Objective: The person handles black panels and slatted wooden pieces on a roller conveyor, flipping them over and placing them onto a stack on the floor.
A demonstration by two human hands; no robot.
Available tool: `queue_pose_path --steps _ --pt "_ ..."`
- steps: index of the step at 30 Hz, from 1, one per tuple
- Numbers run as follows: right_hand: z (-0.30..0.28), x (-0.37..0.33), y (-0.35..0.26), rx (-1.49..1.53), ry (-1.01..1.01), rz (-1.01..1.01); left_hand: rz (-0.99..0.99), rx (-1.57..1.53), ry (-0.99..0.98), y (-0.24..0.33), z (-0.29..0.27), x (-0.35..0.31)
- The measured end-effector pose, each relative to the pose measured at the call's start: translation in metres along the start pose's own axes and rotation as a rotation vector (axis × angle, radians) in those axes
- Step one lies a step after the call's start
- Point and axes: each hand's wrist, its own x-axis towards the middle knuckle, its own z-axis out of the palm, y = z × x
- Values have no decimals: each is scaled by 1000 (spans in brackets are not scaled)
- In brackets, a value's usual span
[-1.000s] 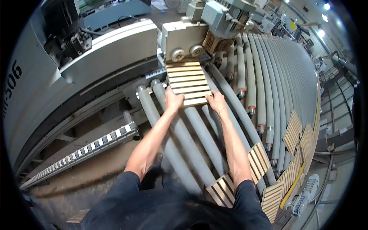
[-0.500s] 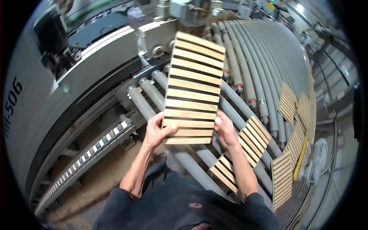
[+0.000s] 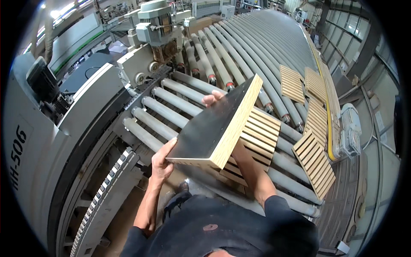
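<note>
A slatted wooden panel is tilted up in front of me, its flat black backing and one pale wood edge toward me. My left hand is closed on the near left corner. Under and behind the panel passes my right forearm; the fingertips of my right hand show past the far left edge, while its palm is hidden. Below the held panel, more slatted panels lie on the grey rollers, partly covered by it and by my forearm.
A large grey machine stands at the left, with a motor unit at the rollers' far side. Several slatted panels lie along the conveyor's right side. Beyond them are a yellow rail and a pale motor.
The held panel has been turned from its slatted face to its black back and lowered. My right hand has moved from its right edge to beneath and behind it. The view has shifted.
</note>
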Motion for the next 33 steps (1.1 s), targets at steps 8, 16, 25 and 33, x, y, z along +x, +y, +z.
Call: queue_pose_path --steps 8,16,25,33 --pt "20 -14 -33 -437 136 -115 206 203 76 21 19 -3" --pt "91 -72 -35 -1126 78 -392 136 183 255 66 75 23" --pt "-25 -160 -82 -569 811 -7 224 359 -147 106 93 29" --pt "-70 -226 -108 -798 965 162 -634 -362 -432 51 153 37"
